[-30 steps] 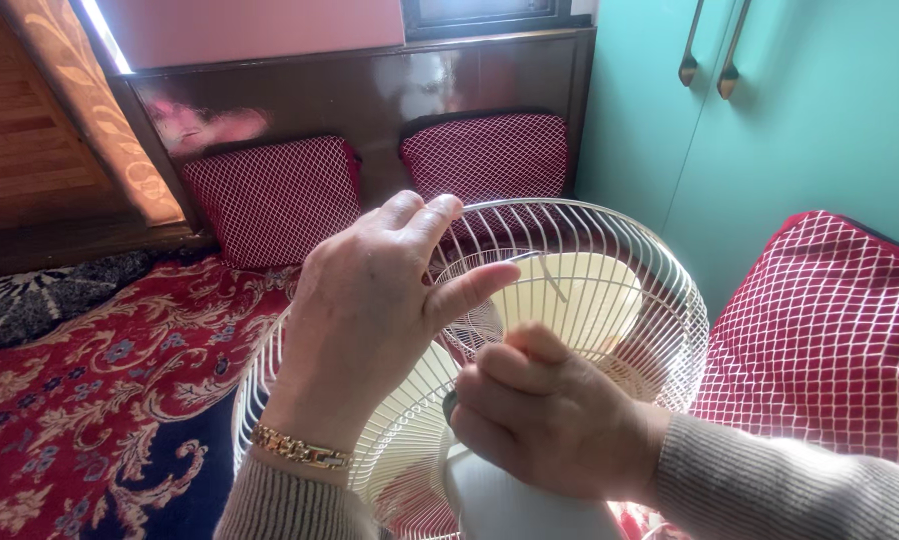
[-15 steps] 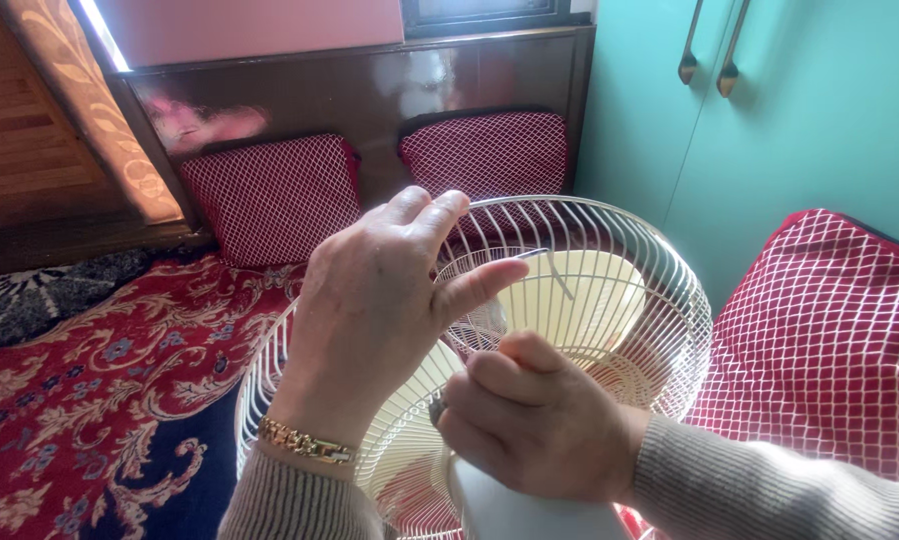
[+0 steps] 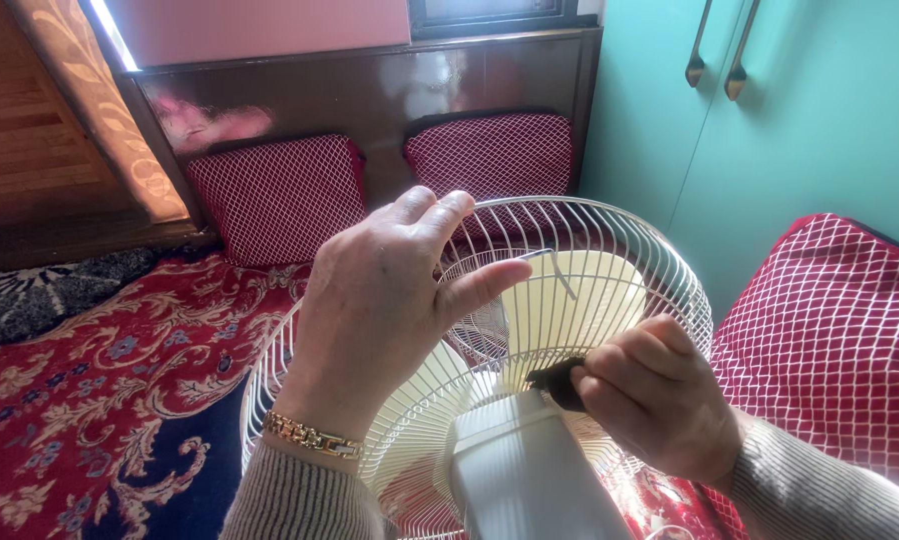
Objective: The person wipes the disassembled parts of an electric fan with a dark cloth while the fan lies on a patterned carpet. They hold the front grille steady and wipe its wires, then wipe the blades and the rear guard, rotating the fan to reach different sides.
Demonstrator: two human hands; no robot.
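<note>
A white electric fan with a round wire cage (image 3: 609,250) and pale blades stands right before me, its grey motor housing (image 3: 529,480) nearest the camera. My left hand (image 3: 379,310), a gold bracelet on its wrist, rests on the rear of the cage with fingers spread and gripping the wires. My right hand (image 3: 659,395) is closed around a small dark tool (image 3: 559,385) whose end sits against the top of the motor housing.
A bed with a red and blue patterned cover (image 3: 89,400) lies behind the fan. Two red checked pillows (image 3: 279,195) lean on a dark wooden headboard (image 3: 369,90). Another red checked cushion (image 3: 839,340) is at the right, under teal wardrobe doors (image 3: 799,120).
My right hand has shifted right and down, so the dark tool now shows at the motor housing. The left hand stays on the cage.
</note>
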